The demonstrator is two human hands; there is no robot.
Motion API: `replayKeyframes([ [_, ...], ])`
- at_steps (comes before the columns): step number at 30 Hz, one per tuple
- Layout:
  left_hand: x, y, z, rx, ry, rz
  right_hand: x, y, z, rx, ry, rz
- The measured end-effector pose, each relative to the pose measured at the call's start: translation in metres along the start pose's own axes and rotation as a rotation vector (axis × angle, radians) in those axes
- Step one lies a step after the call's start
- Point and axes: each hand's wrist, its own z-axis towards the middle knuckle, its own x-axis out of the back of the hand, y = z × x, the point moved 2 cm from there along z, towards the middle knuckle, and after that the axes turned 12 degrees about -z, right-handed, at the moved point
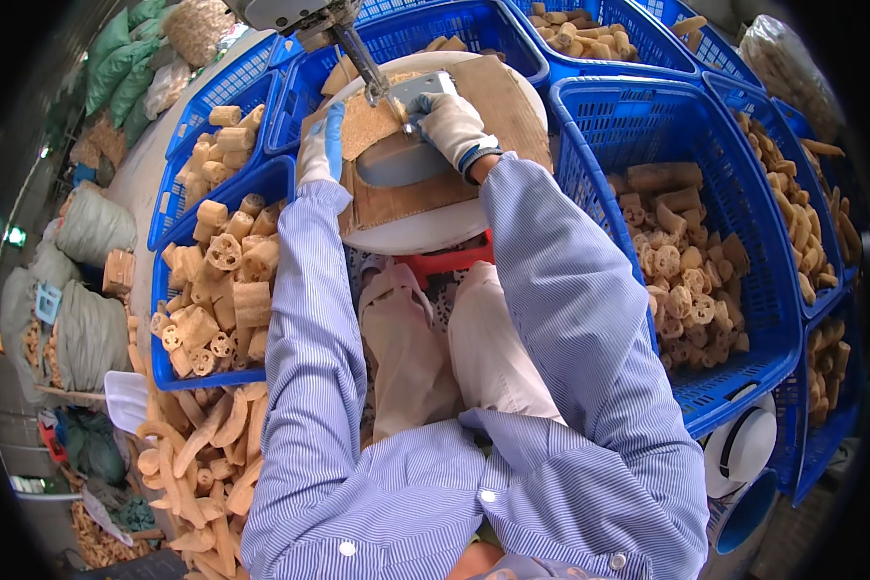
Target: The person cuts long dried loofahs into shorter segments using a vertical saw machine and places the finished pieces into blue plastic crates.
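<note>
Likely light, stiff-springy, rough, little slip; tan piece (398,109) at machine (360,64) tip; right hand (449,126) fingers narrow beside it, hold unclear; left hand (320,149) grip cannot tell; best pinched by outer end.

Downward head-worn fisheye, apparently near

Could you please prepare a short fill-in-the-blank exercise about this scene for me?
1. The left hand and the right hand wear ____.
2. The brown sheet on the round white table is made of ____.
3. The large basket on the right is ____ in colour.
4. The shirt has blue and white ____.

Missing words: gloves; cardboard; blue; stripes.
</note>
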Motion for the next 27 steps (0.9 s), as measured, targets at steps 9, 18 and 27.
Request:
replayKeyframes([
  [9, 0.037, 0.004, -0.149, 0.003, -0.274, -0.593, 0.017, -0.011, -0.112, 0.102, -0.070, 0.466],
  [18, 0.093, -0.020, -0.257, 0.459, -0.471, -1.738, 0.021, -0.016, -0.208, -0.302, -0.051, 1.487],
  [27, 0.216, 0.115, -0.270, -1.143, 1.036, -0.384, 0.027, 0.014, -0.261, -0.263, 0.103, 1.245],
])
